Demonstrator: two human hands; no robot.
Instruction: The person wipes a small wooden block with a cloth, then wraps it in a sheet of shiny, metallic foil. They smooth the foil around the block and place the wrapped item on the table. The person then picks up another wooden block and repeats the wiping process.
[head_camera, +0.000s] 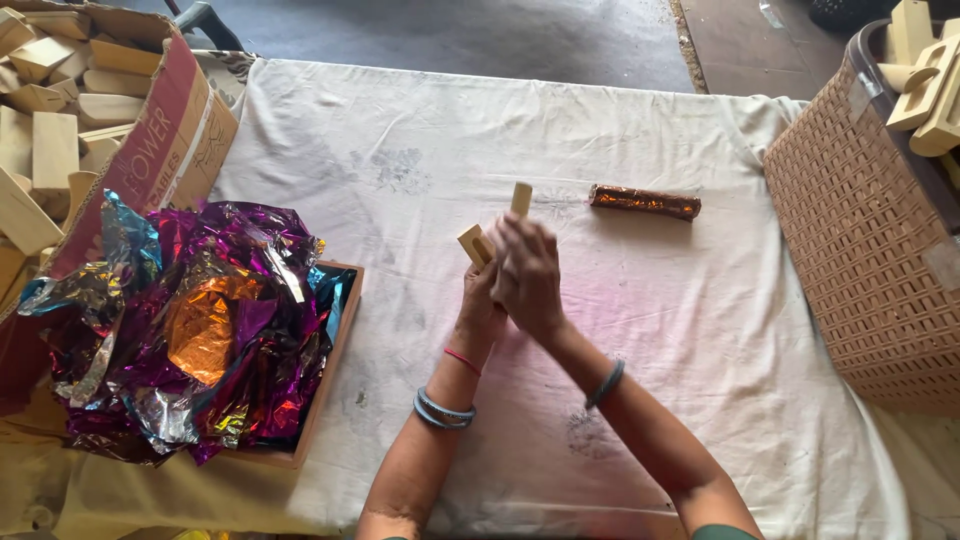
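Hands meet mid-surface: left hand (481, 290) and right hand (527, 275) both close around pale wooden blocks (473, 243), likely light, stiff, splintery; best held by flat sides. White stained cloth surface (700, 330) lies open. Beyond, foil-wrapped brown stick (645, 202); crumpled purple foil sheets (200, 330) left, woven beige basket (860, 240) right.

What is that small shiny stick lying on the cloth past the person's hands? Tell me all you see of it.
The wrapped stick is a short bar-shaped piece covered in crinkled, glossy copper-orange foil with dark patches. It lies flat and crosswise on the white cloth, beyond and to the right of both hands, between them and the woven basket. Nothing touches it but the cloth.
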